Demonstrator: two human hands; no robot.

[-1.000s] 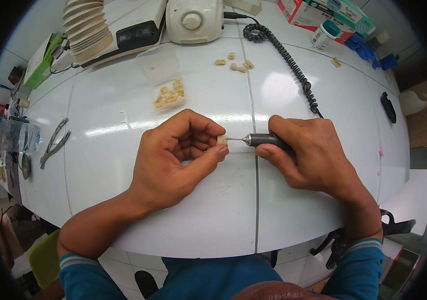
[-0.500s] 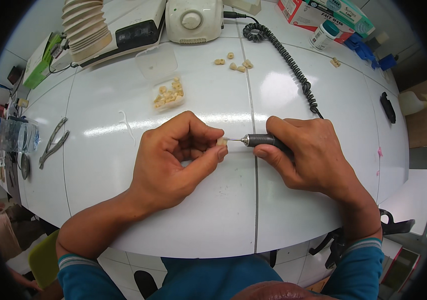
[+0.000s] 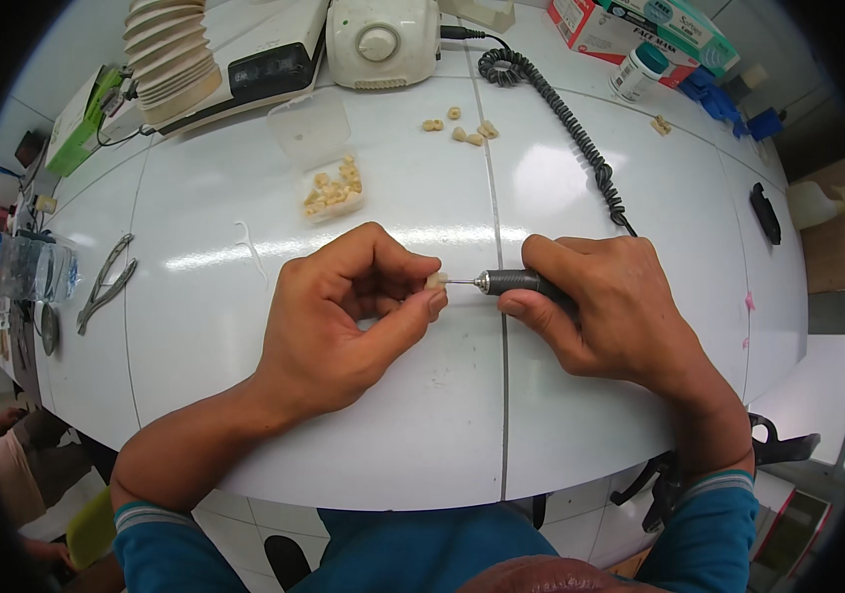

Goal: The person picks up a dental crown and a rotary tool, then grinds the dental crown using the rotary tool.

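Note:
Between the thumb and forefinger of my left hand (image 3: 343, 316) is pinched a small cream-coloured tooth-shaped piece (image 3: 435, 282), mostly covered by the fingertips. My right hand (image 3: 605, 301) is wrapped round a dark rotary handpiece (image 3: 516, 283), which lies roughly level and points left. Its thin metal bur (image 3: 462, 282) reaches the piece; whether it is spinning cannot be seen. A coiled black cord (image 3: 580, 128) runs from near my right hand back to a cream control box with a knob (image 3: 378, 44).
Beyond my left hand stands a clear plastic box (image 3: 333, 206) of similar pieces, with several loose pieces (image 3: 462, 134) farther back. Metal pliers (image 3: 106, 285) and a water bottle (image 3: 32, 267) lie left. A white bottle with a green cap (image 3: 638, 74) stands back right. Someone sits lower left.
Both hands stay almost in place, with the bur still at the small piece. The piece looks slightly turned in my left fingertips. The person at lower left has shifted a little.

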